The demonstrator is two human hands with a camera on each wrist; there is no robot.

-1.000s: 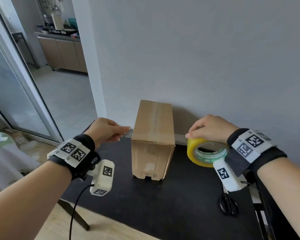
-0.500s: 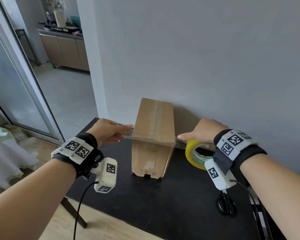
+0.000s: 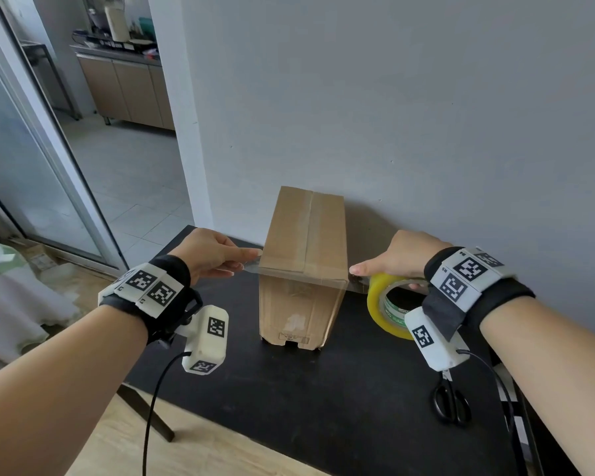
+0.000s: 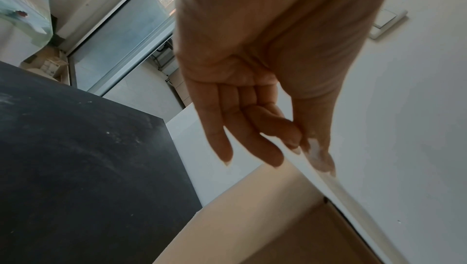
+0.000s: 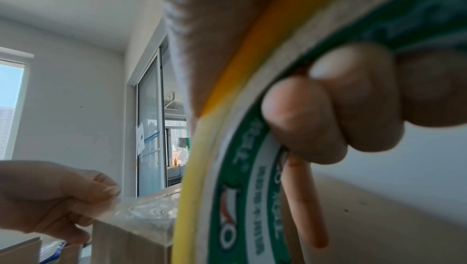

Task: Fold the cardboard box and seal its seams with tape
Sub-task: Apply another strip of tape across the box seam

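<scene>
A closed cardboard box (image 3: 304, 266) stands on end on a black table (image 3: 323, 400), close to a grey wall (image 3: 409, 115), with a taped seam running down the middle of its top face. A strip of clear tape (image 3: 299, 273) is stretched across the near top edge of the box, from one hand to the other.

The left hand (image 3: 210, 254) is just left of the box; its thumb and forefinger are pinched together on the free end of the strip, and the other fingers (image 4: 222, 142) hang straight and a little apart.

The right hand (image 3: 397, 257) is just right of the box, gripping a yellow roll (image 3: 385, 304): 2 or more fingertips (image 5: 303, 120) curl into the core while the palm lies over the rim, and the forefinger points along the strip toward the box. The core carries a green and white label with printed characters, too blurred to read.

The near face of the box bears a faint printed mark and a small framed label low down, both illegible. Black scissors (image 3: 450, 403) lie on the table to the right, near the right forearm. Both wrists wear black bands with square black-and-white coded tags.
</scene>
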